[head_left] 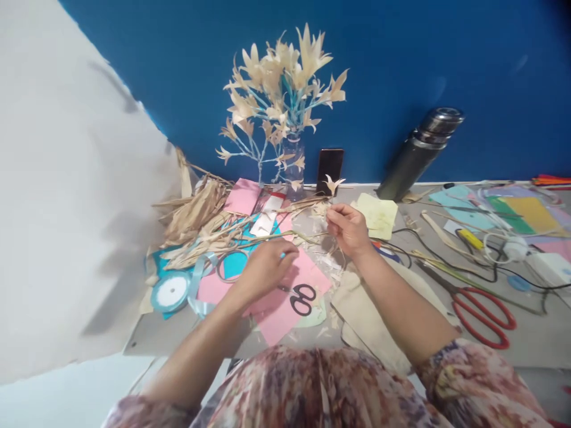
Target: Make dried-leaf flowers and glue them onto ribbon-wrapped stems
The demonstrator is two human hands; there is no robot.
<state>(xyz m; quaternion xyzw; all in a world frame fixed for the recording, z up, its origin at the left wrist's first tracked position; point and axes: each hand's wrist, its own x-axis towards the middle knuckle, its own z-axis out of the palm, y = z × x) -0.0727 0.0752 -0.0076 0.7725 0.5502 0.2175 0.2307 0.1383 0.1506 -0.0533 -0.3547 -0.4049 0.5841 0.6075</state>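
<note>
My right hand [347, 229] is raised over the table with thumb and finger pinched together. Just above its fingertips stands a small pale husk flower [332, 185], which appears held by its lower end. My left hand [271, 261] is lower, over pink paper [307, 270], its fingers curled together. A speck of blue shows at those fingertips, too small to name. Small black-handled scissors [303, 299] lie on the pink paper beside the left hand. Behind both hands, a clear bottle [294, 163] bears a bunch of similar husk flowers [272, 74] on blue-wrapped stems.
Dried husks [200, 208] and a blue ribbon roll [170, 291] lie at left. A dark phone [330, 169] and a tilted black flask [419, 154] lean against the blue wall. Red-handled scissors [484, 315], cables and a yellow cutter [470, 238] lie at right.
</note>
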